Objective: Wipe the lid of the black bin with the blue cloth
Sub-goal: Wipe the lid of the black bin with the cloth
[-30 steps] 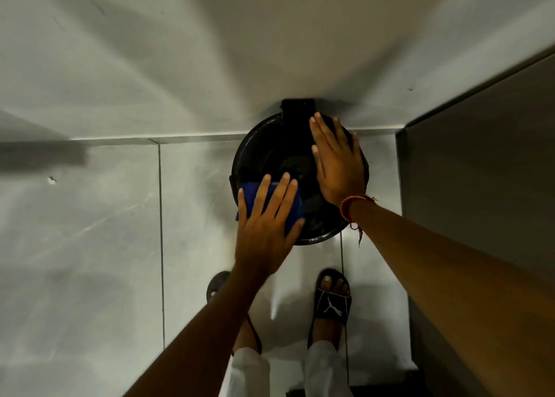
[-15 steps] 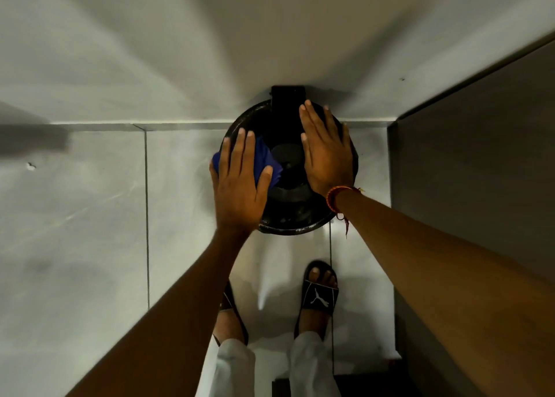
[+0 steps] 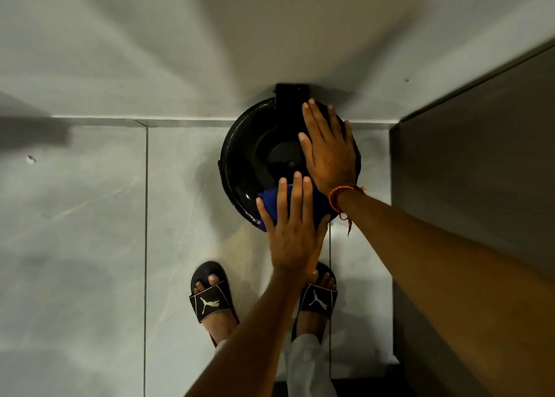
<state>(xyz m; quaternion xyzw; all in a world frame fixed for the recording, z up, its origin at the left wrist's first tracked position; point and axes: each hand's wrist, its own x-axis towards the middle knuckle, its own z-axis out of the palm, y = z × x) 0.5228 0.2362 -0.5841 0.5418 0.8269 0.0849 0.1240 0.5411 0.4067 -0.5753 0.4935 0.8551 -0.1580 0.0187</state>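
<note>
A round black bin lid [image 3: 255, 153] with a raised centre disc stands against the wall, seen from above. My left hand [image 3: 292, 231] lies flat on the blue cloth [image 3: 268, 204], pressing it onto the lid's near edge; most of the cloth is hidden under the fingers. My right hand [image 3: 329, 150] rests flat with fingers spread on the lid's right half, holding nothing. An orange thread band circles the right wrist.
The bin's black hinge block [image 3: 292, 95] touches the pale wall. A dark cabinet side [image 3: 468, 201] rises close on the right. My feet in black slides [image 3: 210, 297] stand on grey floor tiles just in front of the bin.
My left hand has slid the blue cloth from the lid's left side round to its near edge. The right hand has stayed flat on the lid's right half.
</note>
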